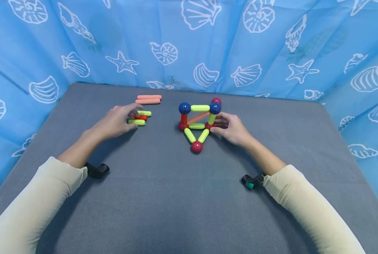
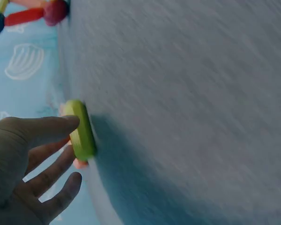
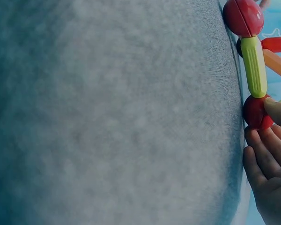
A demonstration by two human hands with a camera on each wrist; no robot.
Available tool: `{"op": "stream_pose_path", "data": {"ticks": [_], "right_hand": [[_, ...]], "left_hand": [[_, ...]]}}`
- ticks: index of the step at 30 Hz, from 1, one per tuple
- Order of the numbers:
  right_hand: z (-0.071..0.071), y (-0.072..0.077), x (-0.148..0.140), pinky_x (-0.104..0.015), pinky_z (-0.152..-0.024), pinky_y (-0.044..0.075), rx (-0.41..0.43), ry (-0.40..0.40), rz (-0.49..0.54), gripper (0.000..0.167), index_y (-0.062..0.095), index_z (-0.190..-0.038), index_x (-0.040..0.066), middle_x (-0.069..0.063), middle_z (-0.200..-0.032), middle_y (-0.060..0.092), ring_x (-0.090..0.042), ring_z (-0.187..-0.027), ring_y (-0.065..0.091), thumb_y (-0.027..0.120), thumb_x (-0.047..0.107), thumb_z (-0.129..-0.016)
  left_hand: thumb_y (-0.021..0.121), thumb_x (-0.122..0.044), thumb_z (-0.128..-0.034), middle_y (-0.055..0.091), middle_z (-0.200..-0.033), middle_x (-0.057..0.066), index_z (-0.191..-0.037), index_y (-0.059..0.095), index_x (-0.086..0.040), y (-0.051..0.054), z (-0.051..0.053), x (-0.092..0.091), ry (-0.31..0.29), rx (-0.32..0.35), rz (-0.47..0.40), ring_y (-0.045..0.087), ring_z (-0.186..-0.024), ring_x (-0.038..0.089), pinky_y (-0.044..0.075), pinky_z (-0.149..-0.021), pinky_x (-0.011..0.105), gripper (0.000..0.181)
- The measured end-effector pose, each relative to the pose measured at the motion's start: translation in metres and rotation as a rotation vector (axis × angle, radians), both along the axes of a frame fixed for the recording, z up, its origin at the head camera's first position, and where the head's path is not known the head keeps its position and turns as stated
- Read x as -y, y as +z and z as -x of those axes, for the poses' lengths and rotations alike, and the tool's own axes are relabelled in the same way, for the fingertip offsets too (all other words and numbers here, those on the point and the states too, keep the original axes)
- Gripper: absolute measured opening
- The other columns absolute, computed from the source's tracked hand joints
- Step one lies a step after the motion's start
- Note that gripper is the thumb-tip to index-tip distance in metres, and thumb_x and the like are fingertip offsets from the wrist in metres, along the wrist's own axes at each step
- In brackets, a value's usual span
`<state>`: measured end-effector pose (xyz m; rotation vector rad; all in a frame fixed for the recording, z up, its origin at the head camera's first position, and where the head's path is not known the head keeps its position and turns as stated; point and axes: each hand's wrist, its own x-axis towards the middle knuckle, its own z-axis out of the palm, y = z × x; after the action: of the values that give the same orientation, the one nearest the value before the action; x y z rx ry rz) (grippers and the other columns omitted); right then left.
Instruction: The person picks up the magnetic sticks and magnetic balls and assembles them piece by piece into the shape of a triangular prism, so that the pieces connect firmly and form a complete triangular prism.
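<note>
Near lime rod point(image 1: 136, 122) on grey table point(image 1: 176, 197), left of ball-and-rod frame point(image 1: 199, 108), long axis left-right, left hand point(image 1: 116, 120) nearer. Left fingers part-curled, thumb touching; grip we can't tell. Right hand point(image 1: 234, 130) pinches frame's right red ball point(image 3: 255, 112). We count loose: two lime rods, one red rod point(image 1: 142, 118), two orange rods point(image 1: 148, 101) farther off. Frame: four red balls, two blue balls point(image 1: 184, 108).

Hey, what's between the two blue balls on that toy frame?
A yellow-green stick spans between the blue balls; the head view shows it.
</note>
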<state>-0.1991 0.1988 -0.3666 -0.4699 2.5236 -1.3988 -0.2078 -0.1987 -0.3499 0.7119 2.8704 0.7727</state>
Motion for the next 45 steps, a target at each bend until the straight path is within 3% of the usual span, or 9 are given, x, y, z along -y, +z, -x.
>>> {"op": "stream_pose_path", "data": {"ticks": [9, 13, 17, 19, 23, 26, 32, 37, 45], "right_hand": [[0.001, 0.002, -0.002, -0.046, -0.103, 0.045, 0.017, 0.026, -0.013, 0.046, 0.053, -0.133, -0.006, -0.024, -0.129, 0.061, -0.034, -0.122, 0.058, 0.070, 0.005, -0.092], [0.000, 0.002, -0.002, -0.046, -0.104, 0.045, 0.025, 0.029, -0.014, 0.046, 0.052, -0.134, -0.006, -0.024, -0.130, 0.060, -0.035, -0.123, 0.057, 0.069, 0.005, -0.092], [0.001, 0.002, -0.002, -0.046, -0.104, 0.045, 0.027, 0.026, -0.018, 0.046, 0.052, -0.134, -0.006, -0.024, -0.130, 0.060, -0.034, -0.123, 0.057, 0.069, 0.005, -0.092], [0.001, 0.001, -0.002, -0.046, -0.104, 0.045, 0.029, 0.026, -0.022, 0.046, 0.052, -0.134, -0.006, -0.023, -0.130, 0.060, -0.034, -0.123, 0.057, 0.069, 0.005, -0.092], [0.002, 0.001, -0.002, -0.046, -0.103, 0.045, 0.034, 0.033, -0.023, 0.046, 0.052, -0.134, -0.006, -0.023, -0.129, 0.060, -0.034, -0.122, 0.058, 0.070, 0.006, -0.092], [0.002, 0.001, -0.002, -0.046, -0.103, 0.045, 0.031, 0.037, -0.019, 0.046, 0.053, -0.134, -0.006, -0.023, -0.129, 0.061, -0.034, -0.122, 0.058, 0.070, 0.006, -0.092], [0.001, 0.003, -0.003, -0.046, -0.103, 0.045, 0.015, 0.034, -0.023, 0.046, 0.053, -0.134, -0.006, -0.024, -0.129, 0.061, -0.034, -0.122, 0.058, 0.069, 0.006, -0.093], [0.002, 0.002, -0.002, -0.046, -0.102, 0.046, -0.001, 0.032, -0.026, 0.044, 0.053, -0.132, -0.006, -0.024, -0.127, 0.061, -0.035, -0.120, 0.059, 0.069, 0.006, -0.093], [0.002, 0.000, 0.000, -0.046, -0.102, 0.046, -0.005, 0.027, -0.025, 0.044, 0.054, -0.133, -0.005, -0.022, -0.128, 0.062, -0.034, -0.120, 0.060, 0.069, 0.005, -0.093]], "left_hand": [[0.076, 0.004, -0.0828, 0.066, -0.111, 0.017, -0.133, 0.056, -0.001, -0.006, -0.001, 0.004, -0.033, -0.056, 0.045, 0.062, -0.100, 0.030, 0.051, -0.087, 0.049, 0.054], [0.077, 0.003, -0.0833, 0.067, -0.110, 0.017, -0.134, 0.056, -0.002, -0.007, -0.003, -0.005, -0.076, -0.072, 0.095, 0.064, -0.098, 0.029, 0.051, -0.087, 0.050, 0.055], [0.075, 0.001, -0.0855, 0.069, -0.111, 0.015, -0.137, 0.054, -0.004, -0.006, -0.008, -0.020, -0.111, -0.037, 0.096, 0.065, -0.101, 0.028, 0.051, -0.092, 0.051, 0.056], [0.074, 0.000, -0.0865, 0.069, -0.110, 0.013, -0.139, 0.052, -0.004, -0.004, -0.012, -0.027, -0.130, 0.007, 0.050, 0.065, -0.103, 0.027, 0.050, -0.093, 0.050, 0.057], [0.073, -0.002, -0.0868, 0.068, -0.108, 0.007, -0.138, 0.053, -0.005, -0.001, -0.023, -0.045, -0.200, 0.098, -0.130, 0.064, -0.101, 0.021, 0.052, -0.091, 0.044, 0.056], [0.075, -0.001, -0.0852, 0.067, -0.106, 0.004, -0.135, 0.055, -0.005, 0.002, -0.033, -0.064, -0.255, 0.126, -0.289, 0.065, -0.097, 0.017, 0.055, -0.087, 0.038, 0.054], [0.076, 0.000, -0.0856, 0.066, -0.112, 0.008, -0.131, 0.057, -0.005, 0.009, -0.044, -0.108, -0.304, 0.141, -0.548, 0.065, -0.097, 0.015, 0.055, -0.086, 0.032, 0.050], [0.075, 0.000, -0.0860, 0.066, -0.113, 0.008, -0.130, 0.056, -0.003, 0.006, -0.043, -0.131, -0.340, 0.118, -0.618, 0.065, -0.100, 0.014, 0.055, -0.086, 0.031, 0.049], [0.074, 0.003, -0.0859, 0.068, -0.114, 0.015, -0.130, 0.055, 0.001, -0.003, -0.043, -0.142, -0.373, 0.124, -0.582, 0.066, -0.101, 0.015, 0.056, -0.086, 0.034, 0.049]]}}
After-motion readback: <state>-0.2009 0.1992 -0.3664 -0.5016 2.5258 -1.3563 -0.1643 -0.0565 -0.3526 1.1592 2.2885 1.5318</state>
